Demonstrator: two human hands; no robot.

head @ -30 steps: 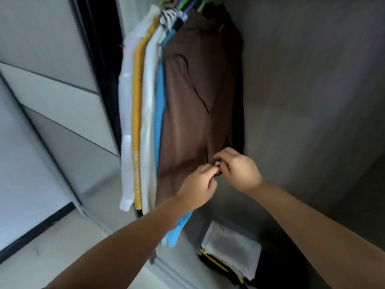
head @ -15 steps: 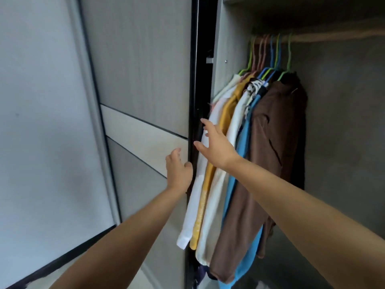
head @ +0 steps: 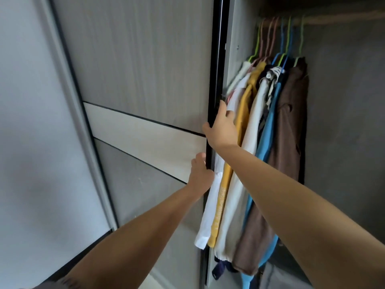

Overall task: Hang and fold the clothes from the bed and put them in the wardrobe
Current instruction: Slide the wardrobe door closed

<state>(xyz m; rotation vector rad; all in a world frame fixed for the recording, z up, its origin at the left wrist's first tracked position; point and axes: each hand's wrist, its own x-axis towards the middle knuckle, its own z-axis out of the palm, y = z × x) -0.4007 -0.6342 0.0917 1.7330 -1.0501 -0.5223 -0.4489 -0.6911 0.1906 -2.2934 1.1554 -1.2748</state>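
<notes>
Head view, the only one. Both hands on the dark leading edge of the sliding wardrobe door [head: 145, 84].
Right hand [head: 224, 127] higher up, thumb on the door's front face, fingers wrapped round the black edge and partly hidden behind it: gripping the door edge.
Left hand [head: 201, 175] lower on the same edge, thumb up against the pale band, fingers curled round out of sight: by the look of it also gripping the edge, though the fingertips cannot be seen.
Clothes already hung on the rail [head: 333, 18] inside the wardrobe, bunched at its left end just beside the door: white shirt [head: 210, 205] nearest the edge, then mustard garment [head: 244, 105], cream garment [head: 235, 205], blue garment [head: 268, 130], brown garment [head: 291, 126] farthest right. Coloured hangers [head: 279, 38] hooked close together.
No bed in sight; whether more clothes remain there cannot be told.

Likely step: sliding the door across the opening.
Risks from here:
- White shirt hanging right against the door edge, touching or nearly so; easily caught between door and frame on closing.
- Fingers wrapped round the edge, liable to be pinched if not released before the door meets the frame.
- A hard shove likely to set the hangers swinging, pushing a sleeve into the track.
</notes>
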